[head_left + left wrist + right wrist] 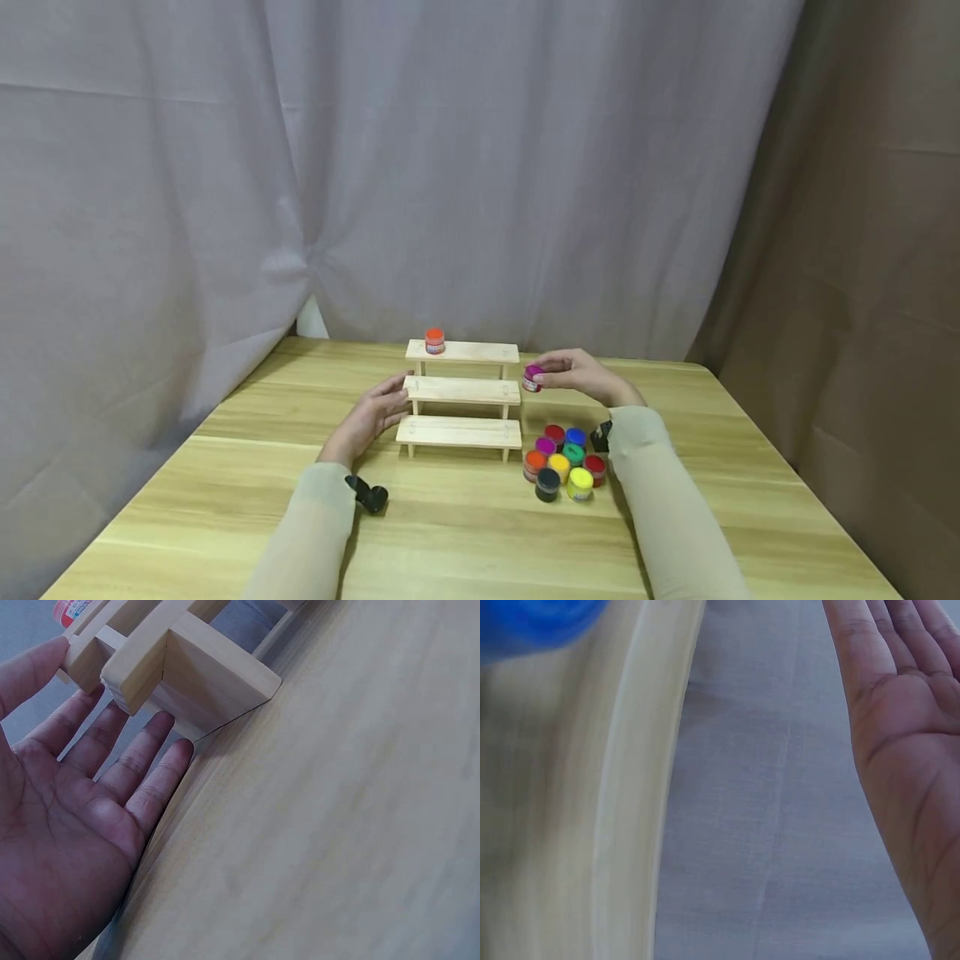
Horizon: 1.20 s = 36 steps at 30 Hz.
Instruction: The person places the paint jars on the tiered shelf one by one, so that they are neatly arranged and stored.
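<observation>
A three-tier wooden shelf [461, 390] stands mid-table, with an orange-lidded jar [434, 340] on its top tier. My right hand [542, 377] pinches a magenta-lidded jar [532, 377] in the air just off the right end of the middle tier. My left hand [393, 400] lies with straight fingers against the shelf's left end. The left wrist view shows that open palm [67, 825] beside the shelf's side [187, 675], and the orange-lidded jar [71, 609] at the top edge. In the right wrist view only my palm [900, 735] shows; the jar is hidden.
Several paint jars [562, 462] with differently coloured lids cluster on the wooden table [465, 533] to the right of the shelf, below my right wrist. A grey curtain [450, 167] hangs behind the table. The table's right edge [787, 467] lies well clear of the jars.
</observation>
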Each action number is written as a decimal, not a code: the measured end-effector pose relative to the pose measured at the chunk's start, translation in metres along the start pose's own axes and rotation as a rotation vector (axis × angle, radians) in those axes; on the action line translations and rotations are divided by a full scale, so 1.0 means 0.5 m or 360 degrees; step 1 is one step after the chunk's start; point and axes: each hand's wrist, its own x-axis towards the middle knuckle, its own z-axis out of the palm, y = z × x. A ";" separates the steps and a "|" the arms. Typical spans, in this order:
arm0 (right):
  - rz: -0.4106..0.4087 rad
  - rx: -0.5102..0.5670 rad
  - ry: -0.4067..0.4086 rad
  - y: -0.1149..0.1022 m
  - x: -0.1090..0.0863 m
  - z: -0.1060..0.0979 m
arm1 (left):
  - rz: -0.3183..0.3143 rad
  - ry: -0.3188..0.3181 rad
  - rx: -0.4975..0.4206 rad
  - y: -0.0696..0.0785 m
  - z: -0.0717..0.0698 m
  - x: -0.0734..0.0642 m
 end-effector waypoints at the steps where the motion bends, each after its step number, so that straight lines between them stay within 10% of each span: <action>1: -0.0003 -0.0001 0.0008 -0.001 0.002 0.001 | -0.0001 -0.0006 0.0002 -0.001 0.001 -0.001; 36: -0.0197 0.0089 -0.0038 -0.082 0.100 0.038 | 0.0005 -0.0007 0.0008 0.000 0.007 0.008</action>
